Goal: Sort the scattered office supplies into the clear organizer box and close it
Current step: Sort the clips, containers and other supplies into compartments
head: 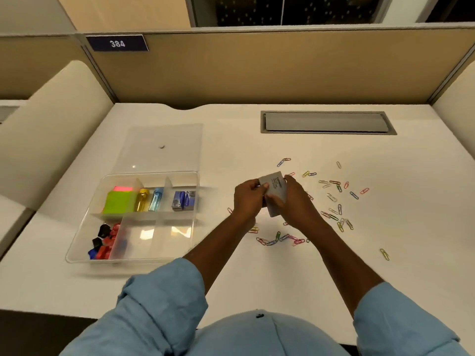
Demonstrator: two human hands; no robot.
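One clear organizer box [77, 249] sits on the white desk [231, 273], long axis left to right, its lid [164, 147] open behind it. Right of the box, the left hand [248, 199] and right hand [295, 201] both grip one small grey carton [275, 187], its long axis running away from the person. Dozens of coloured paper clips [334, 199] lie scattered around and farther right.

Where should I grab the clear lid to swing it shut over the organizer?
Pinch the lid by its far edge, mid-width, reaching over the organizer box from the front. It lies flat behind the box, seemingly hinged along the back rim, so that free edge should lift easiest.
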